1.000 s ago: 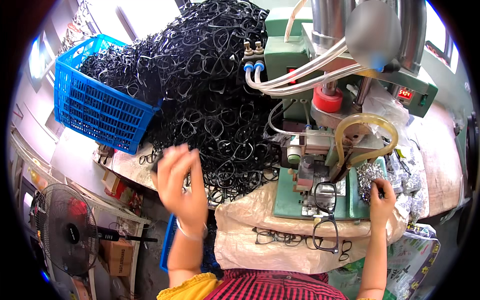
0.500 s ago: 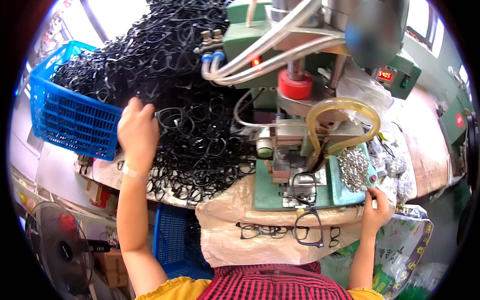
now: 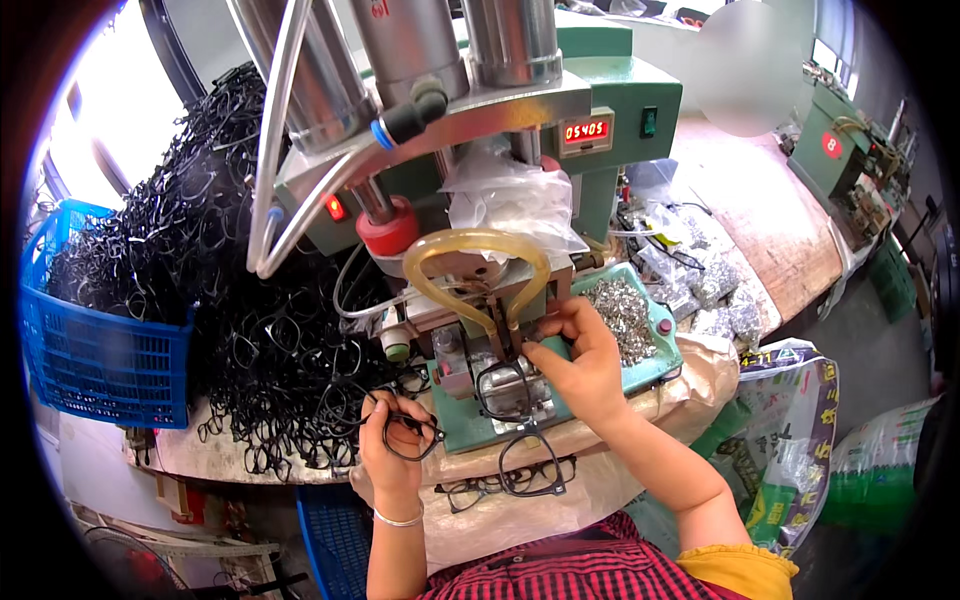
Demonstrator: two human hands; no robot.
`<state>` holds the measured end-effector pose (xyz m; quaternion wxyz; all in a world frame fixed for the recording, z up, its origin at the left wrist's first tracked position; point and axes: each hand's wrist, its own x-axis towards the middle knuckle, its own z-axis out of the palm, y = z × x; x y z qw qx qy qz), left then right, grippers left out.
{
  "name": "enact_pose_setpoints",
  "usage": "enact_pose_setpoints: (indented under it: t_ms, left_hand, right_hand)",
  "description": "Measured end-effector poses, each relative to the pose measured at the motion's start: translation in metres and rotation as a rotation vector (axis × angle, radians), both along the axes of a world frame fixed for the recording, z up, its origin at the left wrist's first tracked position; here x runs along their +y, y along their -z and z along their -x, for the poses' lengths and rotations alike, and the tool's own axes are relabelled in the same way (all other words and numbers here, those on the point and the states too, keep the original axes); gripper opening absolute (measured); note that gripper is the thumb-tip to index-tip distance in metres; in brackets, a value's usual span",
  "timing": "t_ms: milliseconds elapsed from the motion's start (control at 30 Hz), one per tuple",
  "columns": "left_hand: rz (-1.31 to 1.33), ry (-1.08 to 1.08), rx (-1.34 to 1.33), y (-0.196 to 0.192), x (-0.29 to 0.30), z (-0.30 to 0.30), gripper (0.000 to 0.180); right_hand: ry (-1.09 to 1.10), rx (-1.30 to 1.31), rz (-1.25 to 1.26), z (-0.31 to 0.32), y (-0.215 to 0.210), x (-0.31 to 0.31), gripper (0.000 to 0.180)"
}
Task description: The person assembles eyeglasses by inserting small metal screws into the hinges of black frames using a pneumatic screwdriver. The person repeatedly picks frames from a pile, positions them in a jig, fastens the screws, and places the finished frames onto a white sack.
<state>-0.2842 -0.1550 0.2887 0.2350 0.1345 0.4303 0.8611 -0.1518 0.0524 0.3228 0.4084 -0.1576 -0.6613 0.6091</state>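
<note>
My left hand [image 3: 390, 455] holds a black eyeglass frame [image 3: 437, 434] at the near left side of the press, its fingers closed round the rim. A second black eyeglass frame [image 3: 556, 488] sits at the press's metal fixture [image 3: 540, 400], one lens rim hanging over the front edge. At the fixture, just right of the looped yellowish tube [image 3: 478, 238], my right hand [image 3: 588, 370] has thumb and fingers pinched together. Whatever lies between those fingertips is too small to make out. Several more eyeglass frames [image 3: 462, 494] lie on the brown paper below.
A big heap of black eyeglass frames [image 3: 290, 370] fills the left, beside a blue basket [image 3: 110, 360]. The green press [image 3: 640, 95] towers ahead. Right of it, a light green tray [image 3: 655, 372] holds small metal pieces [image 3: 622, 312]. Plastic bags [image 3: 735, 300] lie farther right.
My left hand has come back from the heap and now holds an eyeglass frame. My right hand has moved from the tray's edge to the fixture. The view has swung right.
</note>
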Motion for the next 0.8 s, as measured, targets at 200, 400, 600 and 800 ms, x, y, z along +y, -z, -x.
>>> enact_pose_setpoints:
  t_ms: [200,400,600,800]
  left_hand:
    - [0.002,-0.108,0.078,-0.017,0.001,-0.006,0.017]
    - [0.103,-0.334,0.764,-0.135,0.043,-0.040,0.022]
    - [0.158,0.401,0.368,-0.117,0.018,-0.056,0.021]
    - [0.098,0.905,-0.425,-0.058,0.048,-0.073,0.021]
  right_hand:
    - [-0.007,0.037,0.131,-0.002,0.002,-0.008,0.053]
    - [-0.046,0.056,0.123,0.002,-0.018,-0.019,0.058]
    - [-0.149,-0.090,-0.025,-0.033,-0.039,-0.021,0.053]
    - [0.565,-0.701,-0.813,-0.050,0.048,0.070,0.025]
